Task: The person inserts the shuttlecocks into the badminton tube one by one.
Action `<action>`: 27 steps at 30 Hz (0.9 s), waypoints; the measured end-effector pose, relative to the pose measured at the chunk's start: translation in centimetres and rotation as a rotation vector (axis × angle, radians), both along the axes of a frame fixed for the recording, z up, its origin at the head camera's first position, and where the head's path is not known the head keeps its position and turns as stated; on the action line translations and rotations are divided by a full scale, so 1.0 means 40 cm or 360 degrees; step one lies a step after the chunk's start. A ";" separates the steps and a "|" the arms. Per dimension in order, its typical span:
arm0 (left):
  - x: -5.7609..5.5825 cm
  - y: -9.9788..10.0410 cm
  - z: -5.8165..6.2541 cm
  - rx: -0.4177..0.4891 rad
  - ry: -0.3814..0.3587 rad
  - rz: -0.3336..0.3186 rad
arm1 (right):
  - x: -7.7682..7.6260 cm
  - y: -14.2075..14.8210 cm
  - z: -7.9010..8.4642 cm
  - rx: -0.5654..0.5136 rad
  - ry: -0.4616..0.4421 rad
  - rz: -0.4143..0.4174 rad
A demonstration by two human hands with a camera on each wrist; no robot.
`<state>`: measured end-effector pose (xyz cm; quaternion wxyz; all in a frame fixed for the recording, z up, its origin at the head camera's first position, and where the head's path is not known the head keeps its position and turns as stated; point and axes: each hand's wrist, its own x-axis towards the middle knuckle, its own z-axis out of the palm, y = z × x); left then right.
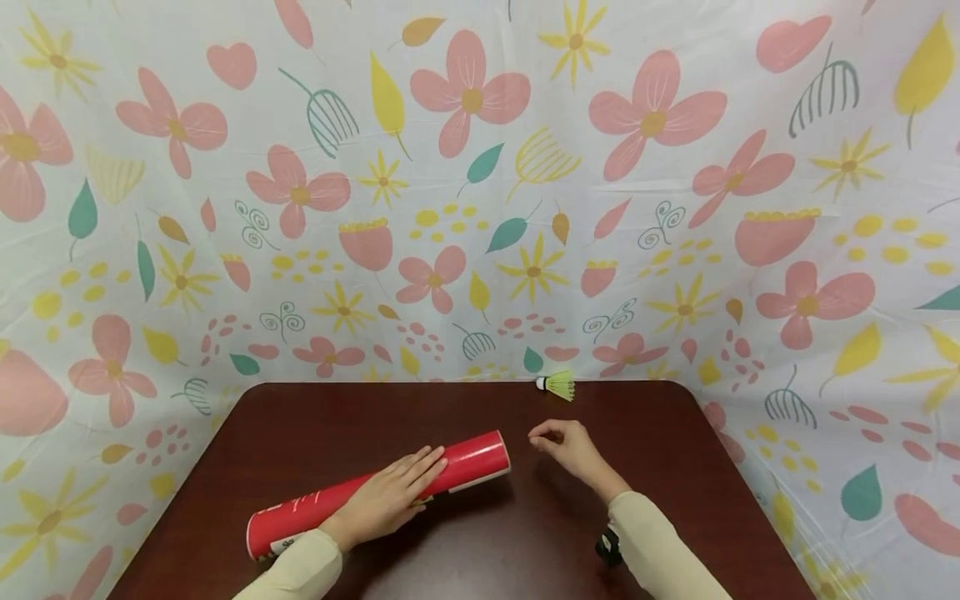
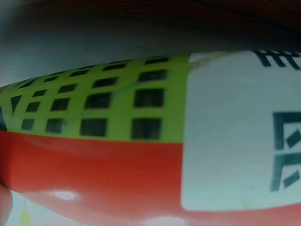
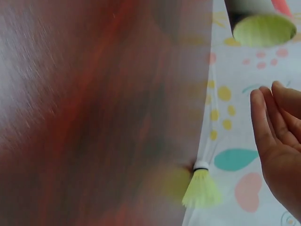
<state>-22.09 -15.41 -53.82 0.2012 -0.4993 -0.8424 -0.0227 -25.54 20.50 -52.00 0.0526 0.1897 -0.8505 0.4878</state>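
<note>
My left hand [image 1: 386, 496] lies across a long red shuttlecock tube [image 1: 472, 460] and grips it, fingers over its top; the thumb is hidden. The tube slants up to the right over the table. Its red side, a yellow-green band with dark squares and a white label [image 2: 225, 132] fill the left wrist view. Yellow-green shows in its open end [image 3: 264, 31] in the right wrist view. Right of that end, my right hand [image 1: 573, 450] holds nothing, its thumb and fingertips close together. A yellow shuttlecock [image 1: 557, 385] with a white cork lies at the table's far edge.
The dark reddish-brown table [image 1: 660, 517] has rounded far corners. A white curtain [image 1: 450, 333] printed with flowers and leaves hangs right behind it and along both sides. A small black object [image 1: 608, 547] sits by the right wrist.
</note>
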 end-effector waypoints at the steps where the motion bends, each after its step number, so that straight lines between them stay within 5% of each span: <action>1: 0.000 -0.001 -0.002 -0.0004 -0.0004 0.0005 | -0.007 0.006 0.001 0.0000 -0.0001 -0.0038; 9: -0.001 -0.004 -0.004 -0.0010 -0.0011 0.0026 | -0.079 0.051 0.005 -0.0072 0.0031 -0.0378; 15: -0.001 -0.009 -0.008 -0.0005 -0.0026 0.0019 | -0.126 0.079 -0.015 -0.0138 -0.0093 -0.0580; 27: 0.001 -0.011 -0.013 0.0003 -0.0031 -0.0010 | -0.166 0.101 -0.042 -0.0331 -0.0461 -0.0602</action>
